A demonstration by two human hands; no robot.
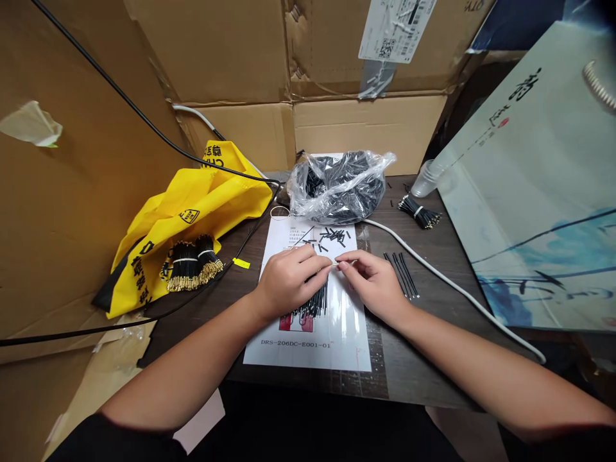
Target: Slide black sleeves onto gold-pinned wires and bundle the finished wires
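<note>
Pinching a thin piece (335,264) between them, the left hand (291,276) and right hand (375,282) meet above the printed paper (349,346); each grip is narrow, fingertips nearly touching, though the fingers hide most of what they hold. The fine hold probably suits so slight a thing, and bringing both hands together likely steadies it. Black wires (315,303) lie side by side on the paper, partly beneath the left hand, while short black pieces (337,236) are scattered just beyond the fingertips, perhaps placed there for easy reach. Behind them a clear plastic bag (341,186) full of dark pieces backs the work. A few black strips (402,276) rest on the table (409,359) beside the right hand, with a banded bundle (419,213) farther off. Leftward, banded wire bundles (192,263) sit on a yellow bag (206,192). A black cable (120,90) and a white cable (433,269) flank the paper, and cardboard (231,51) and a tall carrier bag (529,179) limit room behind and rightward.
</note>
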